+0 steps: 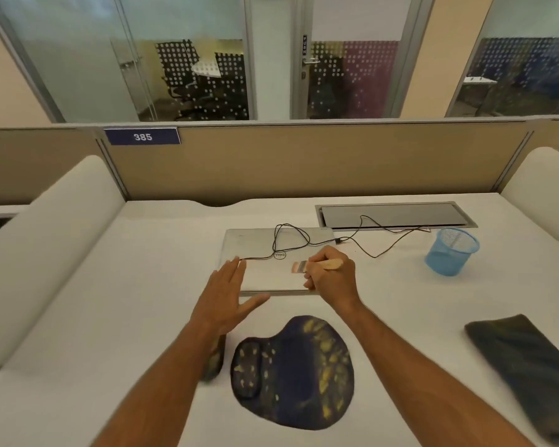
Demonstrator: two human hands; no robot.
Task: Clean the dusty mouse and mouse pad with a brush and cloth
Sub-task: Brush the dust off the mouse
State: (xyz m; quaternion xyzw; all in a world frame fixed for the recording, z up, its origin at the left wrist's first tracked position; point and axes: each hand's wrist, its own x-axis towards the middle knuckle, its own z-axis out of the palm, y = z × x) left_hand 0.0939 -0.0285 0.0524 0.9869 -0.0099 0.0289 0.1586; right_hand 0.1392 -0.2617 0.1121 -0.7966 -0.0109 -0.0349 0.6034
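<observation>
brush point(317, 265) gripped in curled right hand point(331, 276), mid-frame over closed laptop point(271, 262). left hand point(227, 296) flat, fingers spread, nothing held. dusty mouse pad point(292, 372) lower centre; mouse point(214, 359) half hidden under left forearm, knock risked. cloth point(526, 366) lower right, untouched. dust likely swept onto laptop.

Single head-worn view, forward and down over the desk point(142, 285) (wide-angle, close above).

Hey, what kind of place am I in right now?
Most likely an open-plan office workstation: a numbered sign reading 385 on the partition, a closed laptop on the white desk, and glass-walled rooms with office chairs behind.
</observation>
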